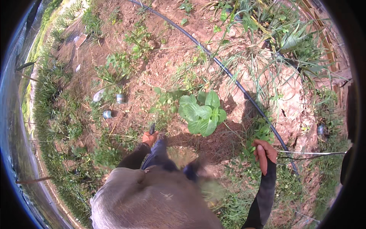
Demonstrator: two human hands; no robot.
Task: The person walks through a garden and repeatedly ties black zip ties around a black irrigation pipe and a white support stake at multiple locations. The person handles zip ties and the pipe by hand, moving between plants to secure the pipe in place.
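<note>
My left hand (pixel 150 138) is closed around a short dark object (pixel 152 128) that sticks up past the fingers; its kind is not clear. That hand is beside my blue trouser leg. Out to the right, my right hand (pixel 265 152) has its fingers curled in. What it holds, if anything, is hidden. A white line (pixel 309 153) runs sideways just beyond that hand, and I cannot tell whether they touch. Ahead of me, between the hands, a broad-leaved green plant (pixel 204 113) grows from reddish soil.
A black hose (pixel 228 72) crosses the ground diagonally, passing close to my right hand. Small blue-and-white containers (pixel 120 99) lie on the left. Spiky plants (pixel 295 40) and weeds grow at the far right. Clear sheeting (pixel 15 152) borders the left edge.
</note>
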